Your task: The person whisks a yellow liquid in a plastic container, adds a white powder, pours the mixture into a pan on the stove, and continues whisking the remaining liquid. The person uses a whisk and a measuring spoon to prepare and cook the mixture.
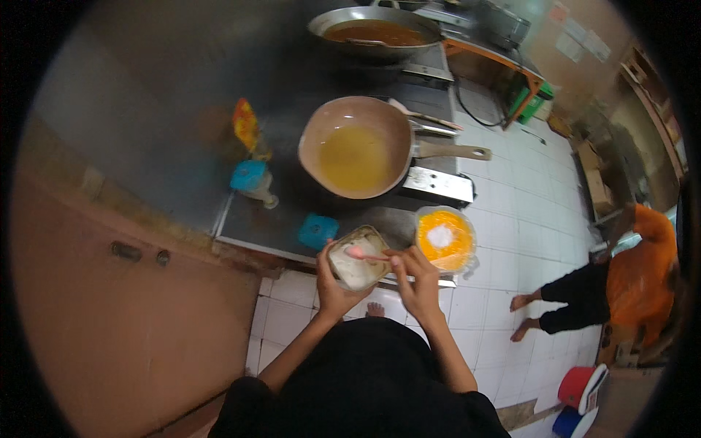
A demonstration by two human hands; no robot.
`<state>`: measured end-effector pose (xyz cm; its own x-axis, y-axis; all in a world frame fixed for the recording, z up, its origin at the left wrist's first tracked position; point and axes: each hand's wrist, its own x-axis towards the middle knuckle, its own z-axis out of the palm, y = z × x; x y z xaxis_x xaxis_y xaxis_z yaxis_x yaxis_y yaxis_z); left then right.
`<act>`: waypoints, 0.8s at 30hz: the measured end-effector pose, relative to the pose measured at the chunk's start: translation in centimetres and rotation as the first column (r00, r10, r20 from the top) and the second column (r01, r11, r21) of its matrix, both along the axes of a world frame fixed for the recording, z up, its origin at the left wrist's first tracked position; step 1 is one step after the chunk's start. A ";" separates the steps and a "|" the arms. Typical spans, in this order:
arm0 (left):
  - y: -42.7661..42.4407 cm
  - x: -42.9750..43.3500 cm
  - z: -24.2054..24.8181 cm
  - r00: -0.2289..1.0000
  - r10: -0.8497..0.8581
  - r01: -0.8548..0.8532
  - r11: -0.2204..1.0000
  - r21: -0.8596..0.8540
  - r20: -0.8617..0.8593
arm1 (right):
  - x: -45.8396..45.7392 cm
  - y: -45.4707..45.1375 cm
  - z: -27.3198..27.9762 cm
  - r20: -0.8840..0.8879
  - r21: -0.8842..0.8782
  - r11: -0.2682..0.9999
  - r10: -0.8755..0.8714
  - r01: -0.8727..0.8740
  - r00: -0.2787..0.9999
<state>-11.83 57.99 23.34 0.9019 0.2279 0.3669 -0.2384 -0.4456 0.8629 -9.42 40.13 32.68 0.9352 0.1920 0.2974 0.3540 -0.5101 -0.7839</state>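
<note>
My left hand (338, 293) holds a square tub of white powder (353, 274) in front of the counter edge. With my right hand (419, 284) I grip a small pink spoon (368, 255), its bowl down inside the tub at the powder. Right of the tub stands a bowl of beaten egg (446, 241), with a white heap of powder on the yellow liquid. A blue lid (319, 231) lies on the counter beside my left hand. Beyond it, a beige frying pan (358, 156) with yellowish oil rests on a stove (441, 184), its handle pointing right.
A large metal wok (323, 24) of brown liquid sits at the back. Left of the pan are a blue-lidded container (249, 176) and a yellow-orange packet (245, 125). A spatula (427, 116) lies behind the pan handle. Another person in orange (641, 274) stands at the right on white tiles.
</note>
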 end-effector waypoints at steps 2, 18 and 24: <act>1.3 -0.5 -0.8 0.998 0.043 -0.047 0.996 -0.074 -0.052 | -0.3 2.5 0.1 0.113 -0.252 0.964 0.113 -0.082 0.987; 28.5 6.1 -13.7 0.605 0.780 -0.777 0.622 0.099 -0.159 | -2.5 4.5 -4.9 -0.271 -0.041 0.965 0.240 -0.260 0.932; 27.5 5.3 -13.5 0.577 0.811 -0.814 0.561 0.148 0.099 | -2.8 4.4 -5.4 -0.296 -0.069 0.963 0.231 -0.262 0.927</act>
